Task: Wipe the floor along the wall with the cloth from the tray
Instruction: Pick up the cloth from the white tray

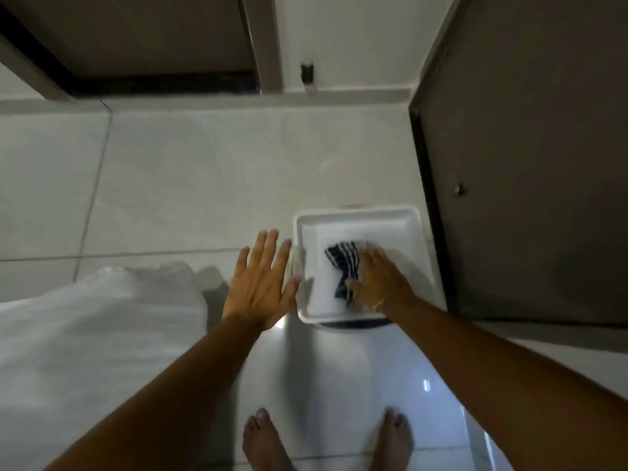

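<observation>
A white square tray (356, 217) sits on top of a round white stand, right of the middle. In it lies a dark blue and white striped cloth (341, 261). My right hand (377, 283) rests flat on the cloth's right side, fingers spread over it, thumb beside its lower end; no closed grip shows. My left hand (261, 283) hovers just left of the tray with its fingers spread, thumb close to the tray's left rim, holding nothing. The pale tiled floor (204, 185) runs up to the wall's skirting (339, 96) ahead.
A dark door (526, 164) with a small knob stands close on the right. A white sheet-covered bed (95, 334) fills the lower left. A dark cabinet base (153, 45) lies at the far left along the wall. My bare feet (265, 440) stand on the floor below the tray.
</observation>
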